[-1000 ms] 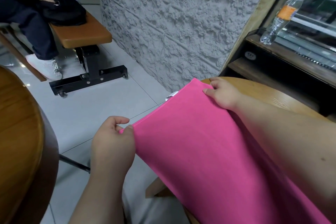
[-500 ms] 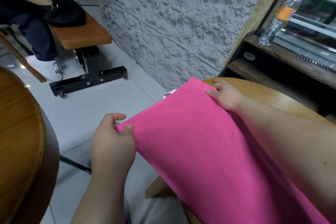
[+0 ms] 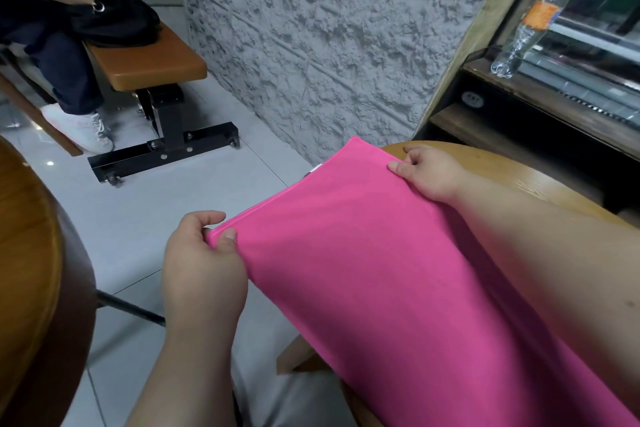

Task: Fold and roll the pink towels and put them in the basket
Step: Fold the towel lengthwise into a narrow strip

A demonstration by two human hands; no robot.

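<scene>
Wood shows at the far left edge, where a dark round tabletop (image 3: 24,270) curves into view. Farther back on the left, an orange padded seat (image 3: 145,62) on a black metal base carries a black bag (image 3: 110,21), with a seated person's leg and white shoe (image 3: 79,130) beside it on the pale tiled floor (image 3: 166,218).

Near the middle, the left hand (image 3: 202,274) pinches the near-left corner of the pink towel (image 3: 374,270): thumb on top, fingers (image 3: 207,220) curled under the edge, so the corner sits between them, lifted clear over the floor. From that corner the towel's top edge runs up and to the right to its far corner, which rests on the light wooden bench (image 3: 519,173). The right hand (image 3: 431,172) grips that edge near the far corner, fingers closed on the cloth.

Bright pink, smooth and apparently doubled at the top edge, the towel is stretched taut between both hands and slopes down toward the near right, its lower part covering the bench edge. A small white tag (image 3: 317,168) peeks out behind the top edge.

At the far right, a clear plastic bottle (image 3: 526,28) with an orange label leans on a dark shelf (image 3: 554,97).
</scene>
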